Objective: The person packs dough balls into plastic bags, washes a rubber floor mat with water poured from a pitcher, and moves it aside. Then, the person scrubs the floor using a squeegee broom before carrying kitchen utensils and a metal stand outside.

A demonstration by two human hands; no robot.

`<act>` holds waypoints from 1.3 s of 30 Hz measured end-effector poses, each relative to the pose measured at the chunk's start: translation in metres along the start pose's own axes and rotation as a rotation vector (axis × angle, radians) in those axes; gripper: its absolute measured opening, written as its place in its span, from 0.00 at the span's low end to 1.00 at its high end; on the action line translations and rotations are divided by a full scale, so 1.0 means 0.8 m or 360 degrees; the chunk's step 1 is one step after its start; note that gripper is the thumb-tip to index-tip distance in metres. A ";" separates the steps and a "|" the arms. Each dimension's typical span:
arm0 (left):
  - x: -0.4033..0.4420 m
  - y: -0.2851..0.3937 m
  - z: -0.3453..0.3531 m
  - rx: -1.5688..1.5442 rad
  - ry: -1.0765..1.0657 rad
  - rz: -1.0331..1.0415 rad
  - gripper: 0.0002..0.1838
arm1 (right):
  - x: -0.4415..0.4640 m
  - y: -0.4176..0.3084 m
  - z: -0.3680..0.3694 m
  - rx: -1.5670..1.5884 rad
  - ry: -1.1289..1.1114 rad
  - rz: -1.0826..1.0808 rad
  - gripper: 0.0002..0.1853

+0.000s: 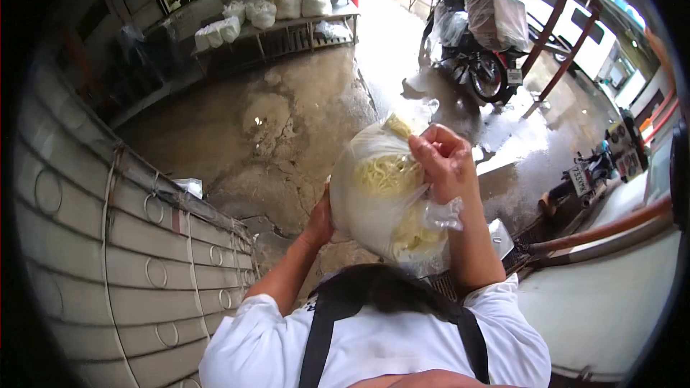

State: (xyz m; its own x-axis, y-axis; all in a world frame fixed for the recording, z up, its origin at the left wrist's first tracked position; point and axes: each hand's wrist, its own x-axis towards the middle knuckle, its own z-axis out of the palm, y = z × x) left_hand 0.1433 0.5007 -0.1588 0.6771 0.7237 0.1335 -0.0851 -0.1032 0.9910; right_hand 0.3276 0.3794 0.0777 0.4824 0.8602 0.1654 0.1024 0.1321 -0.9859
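Note:
A clear and whitish plastic bag of noodles (388, 176) is held up in front of my chest, with pale yellow strands showing through it. My left hand (322, 217) supports the bag from its left side, and most of its fingers are hidden behind the plastic. At the upper right of the bag, my right hand (445, 156) is closed with the fingers pinched on the gathered plastic. A loose, crumpled end of clear plastic hangs beside my right wrist.
A long bench (287, 25) with several filled white bags (261, 12) stands at the back. One motorcycle (480, 65) carries a plastic-wrapped box (496, 20); another motorcycle (586, 176) is at right. A metal gate (144, 244) lines the left. The concrete floor (287, 129) is wet.

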 end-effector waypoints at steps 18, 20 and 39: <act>0.594 -0.074 -0.275 -0.0831 0.1010 -0.0650 0.35 | 0.775 0.158 0.146 -0.0028 -0.0765 0.0078 0.16; 0.636 -0.087 -0.333 -0.1079 0.1061 -0.0620 0.35 | 0.834 0.152 0.190 0.0026 -0.0858 0.0068 0.16; 1.258 -0.177 -0.744 -0.1091 0.1030 -0.0522 0.35 | 1.547 0.267 0.474 0.0028 -0.0985 -0.0060 0.17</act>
State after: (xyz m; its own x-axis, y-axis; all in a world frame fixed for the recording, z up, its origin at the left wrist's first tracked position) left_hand 0.4017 1.6496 -0.1597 0.2315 0.8994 -0.3708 -0.5072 0.4368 0.7429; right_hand 0.6166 1.6588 0.0623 -0.1156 0.9802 0.1606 0.0929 0.1717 -0.9808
